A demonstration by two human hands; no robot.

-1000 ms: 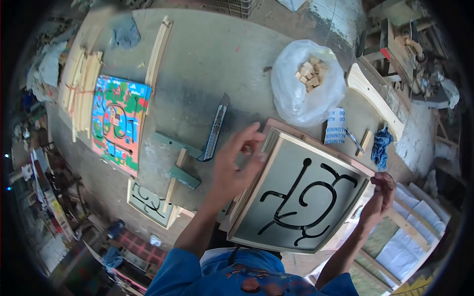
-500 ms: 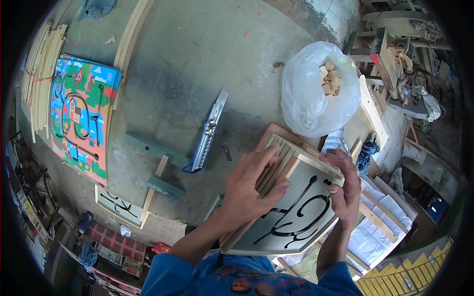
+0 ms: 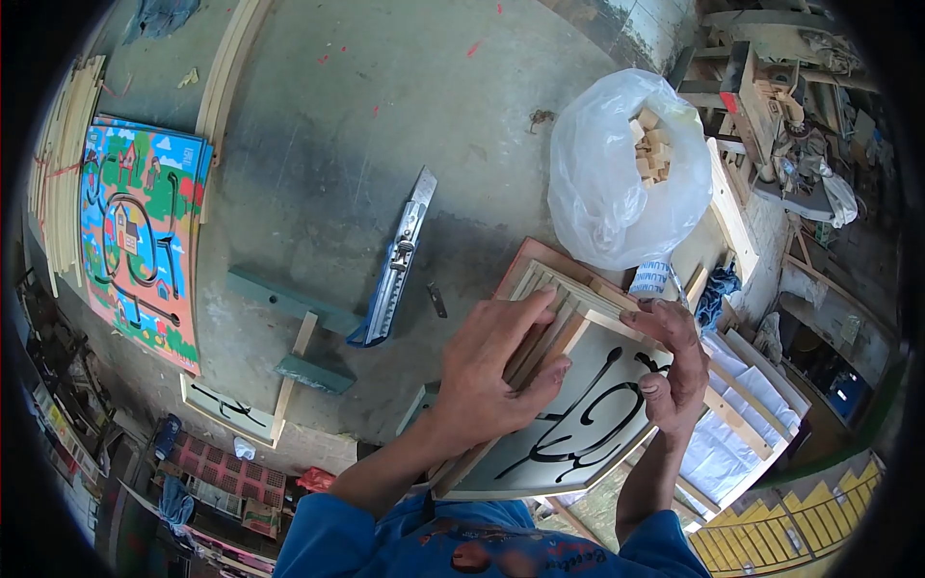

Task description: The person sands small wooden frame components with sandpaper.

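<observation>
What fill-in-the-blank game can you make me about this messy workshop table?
The left hand and right hand both touch a framed board with ___ squiggly lines.
The plastic bag holds small ___ blocks.
The knife lies on the ___, away from both hands.
Missing words: black, wooden, table.
</observation>
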